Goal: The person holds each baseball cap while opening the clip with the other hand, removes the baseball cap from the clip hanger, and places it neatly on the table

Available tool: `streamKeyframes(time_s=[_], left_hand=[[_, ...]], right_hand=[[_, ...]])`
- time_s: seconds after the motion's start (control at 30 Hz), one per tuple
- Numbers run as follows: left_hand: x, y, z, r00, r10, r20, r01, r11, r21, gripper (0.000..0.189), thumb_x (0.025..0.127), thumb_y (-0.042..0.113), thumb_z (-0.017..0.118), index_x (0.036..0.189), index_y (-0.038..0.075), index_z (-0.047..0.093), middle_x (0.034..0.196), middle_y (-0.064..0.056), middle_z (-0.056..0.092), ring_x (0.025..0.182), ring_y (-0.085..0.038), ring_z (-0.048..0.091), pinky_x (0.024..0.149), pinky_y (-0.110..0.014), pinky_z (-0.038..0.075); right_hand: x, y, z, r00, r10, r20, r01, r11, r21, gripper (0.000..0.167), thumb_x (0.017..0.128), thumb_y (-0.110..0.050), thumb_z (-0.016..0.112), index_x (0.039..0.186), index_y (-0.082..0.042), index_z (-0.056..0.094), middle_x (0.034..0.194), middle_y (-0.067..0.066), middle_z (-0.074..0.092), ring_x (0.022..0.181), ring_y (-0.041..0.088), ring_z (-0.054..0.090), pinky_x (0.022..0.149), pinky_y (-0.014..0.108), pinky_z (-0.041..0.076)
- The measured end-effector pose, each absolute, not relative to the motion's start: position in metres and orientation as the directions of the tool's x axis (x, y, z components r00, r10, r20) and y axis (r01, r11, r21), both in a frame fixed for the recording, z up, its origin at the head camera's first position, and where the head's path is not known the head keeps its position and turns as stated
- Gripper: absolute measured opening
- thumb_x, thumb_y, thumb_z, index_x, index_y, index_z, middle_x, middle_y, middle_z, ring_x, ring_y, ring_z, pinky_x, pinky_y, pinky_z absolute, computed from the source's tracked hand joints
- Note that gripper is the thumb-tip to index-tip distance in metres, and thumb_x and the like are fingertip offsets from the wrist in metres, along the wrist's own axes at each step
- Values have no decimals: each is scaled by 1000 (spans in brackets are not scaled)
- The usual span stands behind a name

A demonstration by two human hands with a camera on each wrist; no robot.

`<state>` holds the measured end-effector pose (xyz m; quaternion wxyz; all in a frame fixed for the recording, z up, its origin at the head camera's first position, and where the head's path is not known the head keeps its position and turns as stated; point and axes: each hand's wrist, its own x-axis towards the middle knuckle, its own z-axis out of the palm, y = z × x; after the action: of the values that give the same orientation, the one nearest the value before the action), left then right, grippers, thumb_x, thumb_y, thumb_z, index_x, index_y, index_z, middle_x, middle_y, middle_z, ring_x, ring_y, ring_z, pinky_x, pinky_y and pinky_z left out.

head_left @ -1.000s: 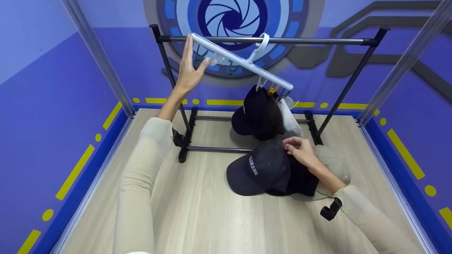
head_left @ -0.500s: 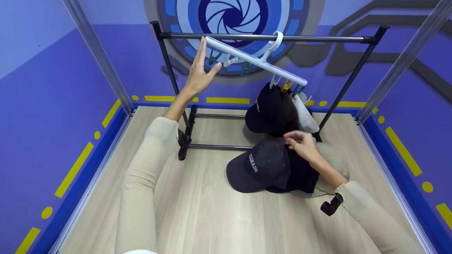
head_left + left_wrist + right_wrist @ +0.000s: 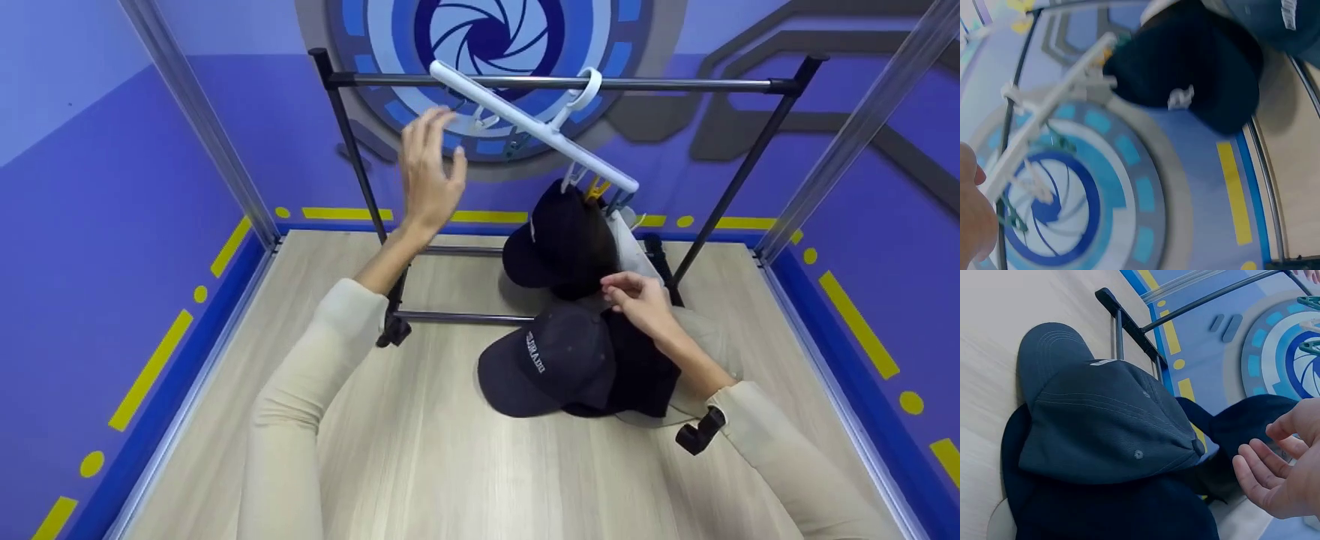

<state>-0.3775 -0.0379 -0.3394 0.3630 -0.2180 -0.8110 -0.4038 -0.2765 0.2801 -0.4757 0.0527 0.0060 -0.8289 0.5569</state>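
A white clip hanger hooks over the rail, tilted with its left end high. From clips at its low right end hang a black cap and a white cap. Just below the raised end is my left hand, fingers loosely bent, apart from the hanger and holding nothing. My right hand hovers above the stacked caps with loosely curled fingers; the right wrist view shows nothing in them. The stack on the floor has a dark grey cap with white lettering, a black cap and a beige cap.
A dark metal rack stands at the back, with its top rail and lower bars. Blue and purple printed walls enclose the light wooden floor. Several free clips hang under the hanger's left half.
The hanger slid right along the rail as my left hand pressed its left end. That hand has since come off and dropped slightly; the end has risen. My right hand has barely moved.
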Motion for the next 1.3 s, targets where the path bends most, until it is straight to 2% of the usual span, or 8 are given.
streamKeyframes(time_s=[0.17, 0.33, 0.43, 0.53, 0.73, 0.87, 1.07, 1.3], left_hand=[[-364, -10, -353, -646, 351, 678, 737, 518, 434, 21, 98, 4, 59, 114, 2, 72, 115, -12, 74, 111, -28, 63, 103, -35, 47], [-377, 25, -377, -719, 512, 470, 695, 562, 450, 20, 100, 11, 60, 113, 4, 74, 112, -10, 76, 106, -27, 68, 96, -38, 52], [-394, 47, -393, -761, 521, 388, 641, 507, 576, 26, 103, 10, 56, 124, 1, 68, 122, -13, 72, 115, -27, 66, 102, -35, 51], [-408, 64, -405, -808, 495, 319, 544, 422, 725, 35, 107, 11, 50, 139, 2, 59, 137, -14, 65, 129, -25, 60, 110, -34, 47], [-429, 82, -407, -885, 436, 164, 324, 323, 889, 47, 112, 23, 40, 158, 16, 40, 161, -3, 46, 150, -18, 41, 121, -30, 35], [-443, 93, -402, -877, 454, 157, 256, 164, 953, 46, 112, 22, 39, 157, 11, 42, 161, -7, 45, 152, -21, 37, 122, -29, 33], [-457, 105, -400, -885, 458, 87, 110, 24, 994, 47, 111, 24, 43, 152, 2, 46, 155, -13, 52, 147, -22, 45, 119, -25, 36], [-468, 97, -400, -872, 486, 64, 63, -18, 998, 44, 110, 22, 47, 151, 8, 50, 151, -8, 56, 142, -18, 49, 117, -24, 37]], right_hand=[[-284, 279, -468, -994, 59, 91, -61, 391, -918, 27, 99, -5, 62, 120, 12, 67, 94, -2, 75, 78, -3, 67, 68, 15, 56], [-297, 274, -457, -981, 116, 155, -93, 420, -903, 25, 100, -4, 60, 121, 7, 69, 113, 23, 73, 83, -1, 66, 71, 12, 54], [-306, 269, -451, -958, 172, 228, -133, 439, -888, 27, 99, -4, 59, 123, 4, 69, 119, 25, 71, 90, 1, 66, 75, 8, 49], [-313, 262, -446, -932, 218, 289, -164, 459, -873, 31, 98, -2, 60, 128, 3, 67, 124, 23, 71, 103, 13, 68, 85, 10, 49], [-327, 249, -437, -931, 193, 309, -198, 441, -875, 43, 97, 0, 60, 140, 8, 56, 138, 28, 61, 127, 39, 61, 107, 42, 50], [-338, 244, -433, -929, 195, 313, -193, 468, -863, 46, 97, -3, 61, 142, 7, 54, 140, 28, 59, 130, 39, 57, 111, 47, 46], [-350, 240, -435, -927, 227, 297, -157, 485, -860, 48, 96, -6, 64, 142, 4, 55, 140, 25, 57, 129, 38, 56, 110, 46, 46], [-367, 230, -438, -924, 224, 309, -173, 477, -862, 40, 98, -15, 66, 133, 5, 64, 130, 26, 66, 118, 35, 64, 104, 40, 50]])
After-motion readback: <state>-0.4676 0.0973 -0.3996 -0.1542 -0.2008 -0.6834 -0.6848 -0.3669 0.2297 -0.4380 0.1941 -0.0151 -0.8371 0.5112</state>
